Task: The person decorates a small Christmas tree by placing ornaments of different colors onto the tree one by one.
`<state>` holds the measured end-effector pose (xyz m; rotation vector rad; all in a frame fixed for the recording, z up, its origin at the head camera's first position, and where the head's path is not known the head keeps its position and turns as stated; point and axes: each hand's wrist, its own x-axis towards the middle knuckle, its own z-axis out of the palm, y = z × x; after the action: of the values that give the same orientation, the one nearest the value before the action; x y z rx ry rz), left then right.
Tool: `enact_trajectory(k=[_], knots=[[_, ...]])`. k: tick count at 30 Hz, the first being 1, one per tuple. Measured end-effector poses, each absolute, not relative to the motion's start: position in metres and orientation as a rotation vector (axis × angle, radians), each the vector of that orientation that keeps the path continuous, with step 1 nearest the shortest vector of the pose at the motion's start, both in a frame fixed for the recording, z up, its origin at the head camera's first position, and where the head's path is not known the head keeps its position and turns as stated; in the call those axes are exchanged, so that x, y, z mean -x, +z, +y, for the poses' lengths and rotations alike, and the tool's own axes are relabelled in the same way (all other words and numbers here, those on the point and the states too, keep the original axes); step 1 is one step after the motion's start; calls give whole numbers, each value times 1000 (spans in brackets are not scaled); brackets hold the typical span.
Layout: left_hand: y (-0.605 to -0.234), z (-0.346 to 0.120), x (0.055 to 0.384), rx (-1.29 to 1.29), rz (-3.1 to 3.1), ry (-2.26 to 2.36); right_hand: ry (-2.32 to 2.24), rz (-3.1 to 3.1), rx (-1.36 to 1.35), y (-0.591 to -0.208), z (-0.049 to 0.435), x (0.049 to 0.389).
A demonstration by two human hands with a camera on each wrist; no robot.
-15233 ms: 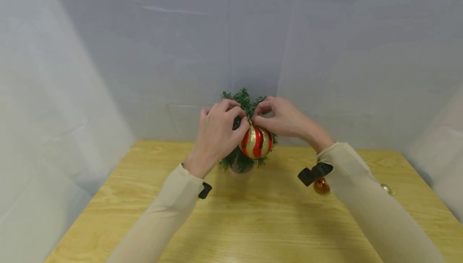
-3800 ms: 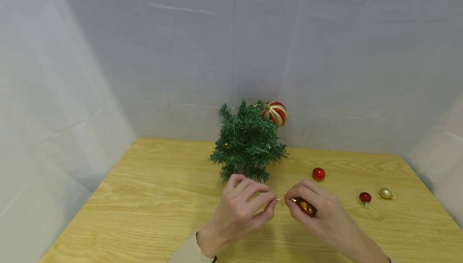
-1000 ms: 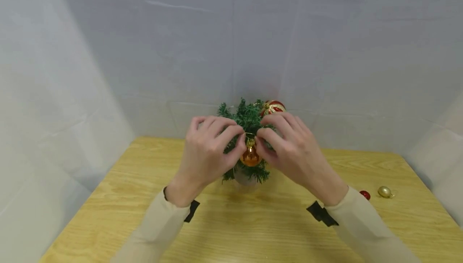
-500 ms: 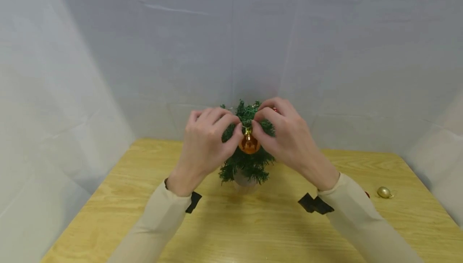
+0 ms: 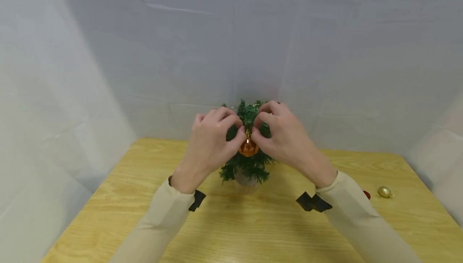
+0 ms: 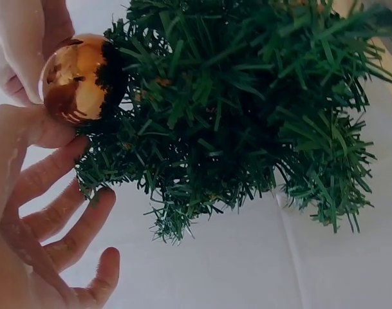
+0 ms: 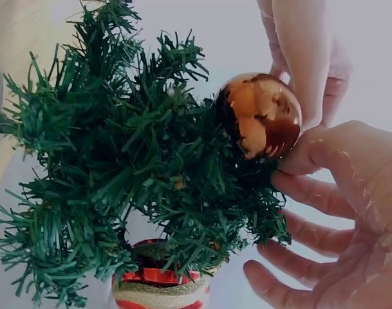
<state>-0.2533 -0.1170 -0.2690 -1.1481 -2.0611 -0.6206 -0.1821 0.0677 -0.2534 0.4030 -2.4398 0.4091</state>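
A shiny orange Christmas bauble [image 5: 248, 147] with a gold cap hangs against the front of a small green artificial Christmas tree [image 5: 249, 166]. My left hand [image 5: 213, 138] pinches at the left of the cap, thumb to fingertip. From the other side my right hand [image 5: 285, 134] pinches too, its thumb beside the cap. The thin hanging loop is mostly hidden by the fingertips. In both wrist views the bauble [image 6: 83, 80] touches the branches. A red and gold striped bauble [image 7: 160, 290] shows beyond the tree in the right wrist view; the right hand covers it in the head view.
The tree's pale base [image 5: 246, 178] stands on a wooden table [image 5: 238, 231] near its back edge. A small gold bauble [image 5: 385, 192] lies at the right. A red bauble [image 5: 367, 194] peeks out beside the right sleeve. Grey-white sheeting [image 5: 202, 54] surrounds the table.
The striped bauble, earlier in my hands, now hangs on the tree. The orange one was lifted off the table and brought to the tree's front. Over the last second both hands rose slightly with it.
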Motion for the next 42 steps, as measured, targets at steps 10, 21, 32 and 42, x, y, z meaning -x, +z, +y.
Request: enact_trajectory(k=[10, 21, 32, 42], knots=[[-277, -124, 251, 1230, -2085, -729, 482, -2490, -402, -261, 68, 178], [-294, -144, 273, 1260, -1918, -939, 550, -2310, -451, -272, 86, 160], [-299, -144, 285, 1321, -1780, -848, 494, -2189, -489, -293, 124, 130], [-301, -139, 294, 1372, -1685, -823, 494, -2317, -286, -312, 160, 102]])
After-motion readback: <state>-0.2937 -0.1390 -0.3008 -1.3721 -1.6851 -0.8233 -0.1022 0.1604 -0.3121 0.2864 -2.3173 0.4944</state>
